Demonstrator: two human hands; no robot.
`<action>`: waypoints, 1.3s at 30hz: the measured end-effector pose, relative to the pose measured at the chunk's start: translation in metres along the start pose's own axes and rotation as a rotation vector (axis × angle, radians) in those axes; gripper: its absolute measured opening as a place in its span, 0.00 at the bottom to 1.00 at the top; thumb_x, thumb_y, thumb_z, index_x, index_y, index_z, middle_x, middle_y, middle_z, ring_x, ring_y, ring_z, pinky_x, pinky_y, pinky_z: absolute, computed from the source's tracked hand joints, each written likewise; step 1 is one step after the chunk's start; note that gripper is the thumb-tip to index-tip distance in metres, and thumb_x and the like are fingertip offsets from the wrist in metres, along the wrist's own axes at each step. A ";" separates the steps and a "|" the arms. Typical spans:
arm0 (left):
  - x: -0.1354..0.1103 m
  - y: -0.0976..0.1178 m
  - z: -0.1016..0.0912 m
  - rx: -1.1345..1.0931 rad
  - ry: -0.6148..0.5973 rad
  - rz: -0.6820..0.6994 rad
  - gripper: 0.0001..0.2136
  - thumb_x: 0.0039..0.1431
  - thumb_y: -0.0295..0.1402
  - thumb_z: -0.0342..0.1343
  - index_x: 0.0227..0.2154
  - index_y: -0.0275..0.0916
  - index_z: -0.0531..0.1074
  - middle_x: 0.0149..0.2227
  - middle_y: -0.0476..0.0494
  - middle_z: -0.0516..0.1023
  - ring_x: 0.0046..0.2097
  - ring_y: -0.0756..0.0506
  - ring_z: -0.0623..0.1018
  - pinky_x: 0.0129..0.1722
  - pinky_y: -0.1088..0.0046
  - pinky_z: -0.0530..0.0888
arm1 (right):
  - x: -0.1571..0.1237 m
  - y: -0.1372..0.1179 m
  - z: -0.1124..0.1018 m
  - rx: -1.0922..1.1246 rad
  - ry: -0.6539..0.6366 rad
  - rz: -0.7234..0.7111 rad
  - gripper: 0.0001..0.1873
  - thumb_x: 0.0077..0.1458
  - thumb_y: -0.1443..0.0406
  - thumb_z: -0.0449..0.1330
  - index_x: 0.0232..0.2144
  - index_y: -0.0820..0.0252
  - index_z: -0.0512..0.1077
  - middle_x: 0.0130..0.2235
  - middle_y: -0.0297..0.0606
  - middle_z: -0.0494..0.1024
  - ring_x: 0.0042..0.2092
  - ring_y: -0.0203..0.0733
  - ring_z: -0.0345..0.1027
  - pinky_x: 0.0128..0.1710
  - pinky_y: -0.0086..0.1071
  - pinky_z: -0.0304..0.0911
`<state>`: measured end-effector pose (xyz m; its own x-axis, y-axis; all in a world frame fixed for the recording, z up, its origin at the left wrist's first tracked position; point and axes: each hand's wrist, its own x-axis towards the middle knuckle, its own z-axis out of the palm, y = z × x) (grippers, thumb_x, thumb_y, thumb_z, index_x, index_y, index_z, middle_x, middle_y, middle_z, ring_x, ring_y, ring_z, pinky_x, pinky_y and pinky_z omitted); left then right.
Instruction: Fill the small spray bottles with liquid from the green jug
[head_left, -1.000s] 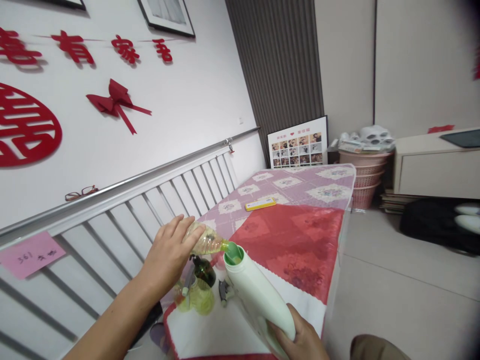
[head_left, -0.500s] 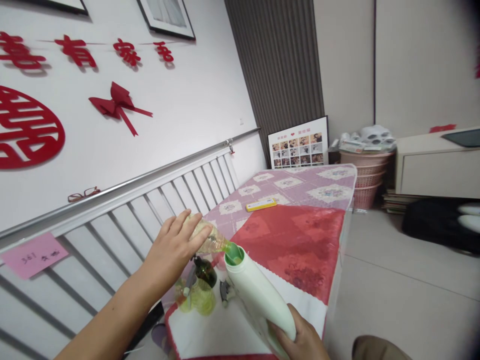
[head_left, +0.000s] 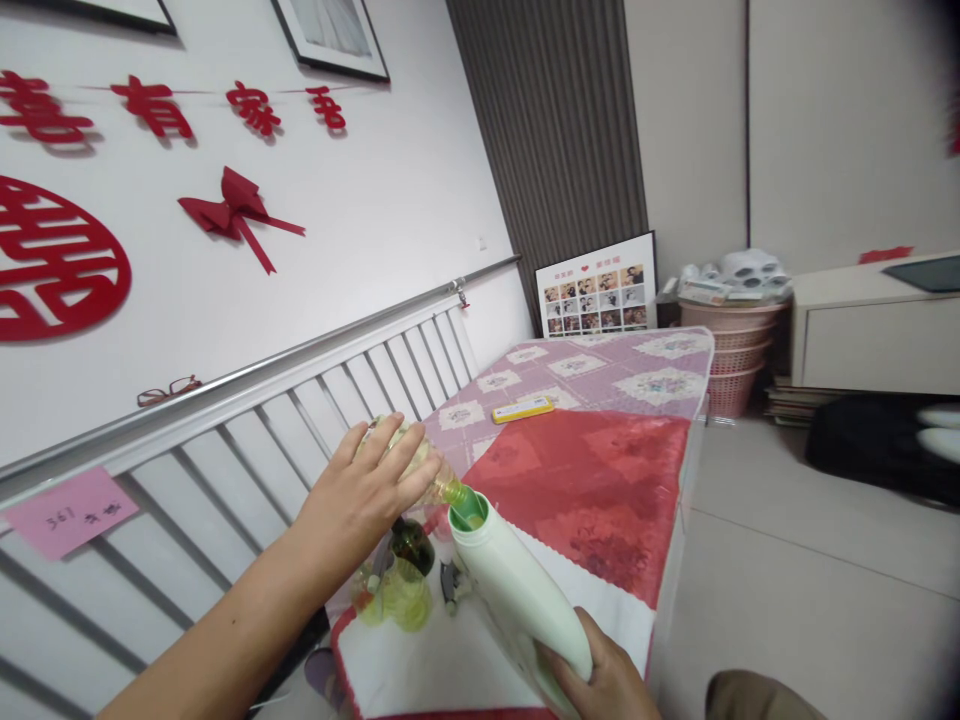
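My left hand [head_left: 371,480] is wrapped over a clear plastic bottle [head_left: 444,484] with yellowish liquid in it. The bottle lies tilted, its neck at the open mouth of a pale green bottle [head_left: 521,585]. My right hand [head_left: 606,668] grips that green bottle low on its body and holds it slanted, mouth up and to the left. Below my left hand, a dark green bottle [head_left: 412,545] and a see-through yellow-green container [head_left: 409,597] stand on the white cloth. Beside them is a small dark grey piece [head_left: 450,585], perhaps a spray head.
A red and white cloth [head_left: 585,490] covers part of the table, over a purple flowered cover [head_left: 577,365]. A yellow flat box [head_left: 523,409] lies farther back. White railing [head_left: 300,420] runs along the left. Pink baskets [head_left: 731,350] stand beyond the table.
My left hand and the clear bottle have shifted slightly to the right, and the hand covers more of the bottle. The green bottle and my right hand have hardly moved.
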<state>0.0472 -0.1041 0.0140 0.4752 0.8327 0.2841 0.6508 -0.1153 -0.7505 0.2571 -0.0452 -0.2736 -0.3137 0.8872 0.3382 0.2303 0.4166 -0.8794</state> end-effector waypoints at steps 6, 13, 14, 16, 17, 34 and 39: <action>-0.003 0.000 0.002 0.038 -0.011 -0.040 0.22 0.60 0.23 0.47 0.56 0.48 0.60 0.61 0.40 0.63 0.62 0.33 0.62 0.54 0.50 0.62 | -0.001 0.005 0.002 -0.024 0.010 -0.020 0.08 0.52 0.59 0.55 0.31 0.55 0.71 0.30 0.36 0.82 0.32 0.44 0.76 0.32 0.30 0.69; -0.023 0.005 0.031 -0.120 -0.054 -0.255 0.27 0.54 0.22 0.51 0.58 0.44 0.58 0.58 0.36 0.66 0.57 0.33 0.66 0.49 0.52 0.66 | 0.000 0.005 0.001 -0.035 0.012 -0.027 0.08 0.51 0.58 0.56 0.30 0.55 0.71 0.32 0.36 0.82 0.34 0.44 0.76 0.33 0.29 0.69; -0.027 0.007 0.035 -0.182 -0.045 -0.300 0.27 0.54 0.24 0.52 0.58 0.44 0.58 0.58 0.36 0.66 0.57 0.33 0.66 0.49 0.52 0.67 | 0.000 0.005 0.001 -0.039 0.013 -0.027 0.09 0.51 0.58 0.56 0.30 0.55 0.71 0.32 0.36 0.82 0.34 0.44 0.77 0.32 0.29 0.69; -0.035 0.013 0.042 -0.323 -0.004 -0.400 0.29 0.53 0.29 0.56 0.58 0.44 0.57 0.57 0.36 0.66 0.56 0.34 0.67 0.50 0.52 0.67 | 0.000 0.006 0.001 -0.045 0.018 -0.024 0.09 0.51 0.57 0.56 0.30 0.55 0.71 0.32 0.36 0.82 0.34 0.45 0.77 0.32 0.29 0.70; -0.039 0.016 0.045 -0.396 0.026 -0.456 0.30 0.52 0.31 0.57 0.58 0.44 0.56 0.57 0.36 0.66 0.56 0.34 0.67 0.51 0.51 0.68 | -0.001 0.006 0.001 -0.047 0.023 -0.020 0.10 0.51 0.57 0.56 0.31 0.55 0.72 0.32 0.36 0.83 0.34 0.45 0.77 0.32 0.29 0.70; -0.132 0.223 0.129 -1.666 0.233 -1.108 0.41 0.50 0.44 0.57 0.63 0.43 0.43 0.59 0.32 0.64 0.60 0.34 0.67 0.57 0.55 0.70 | 0.003 -0.015 -0.013 -0.058 -0.034 0.069 0.18 0.47 0.54 0.59 0.37 0.57 0.74 0.36 0.38 0.83 0.38 0.48 0.77 0.37 0.31 0.71; -0.139 0.251 0.146 -1.922 0.264 -1.228 0.39 0.44 0.44 0.61 0.60 0.42 0.54 0.57 0.34 0.68 0.60 0.34 0.68 0.57 0.58 0.69 | 0.008 -0.031 -0.023 -0.119 -0.030 0.144 0.18 0.43 0.53 0.60 0.35 0.57 0.74 0.32 0.36 0.83 0.33 0.46 0.76 0.31 0.29 0.70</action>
<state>0.0577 -0.1698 -0.3010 -0.5162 0.8394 0.1701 0.1283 -0.1205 0.9844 0.2687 -0.0466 -0.2361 -0.2970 0.9337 0.2001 0.3818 0.3082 -0.8714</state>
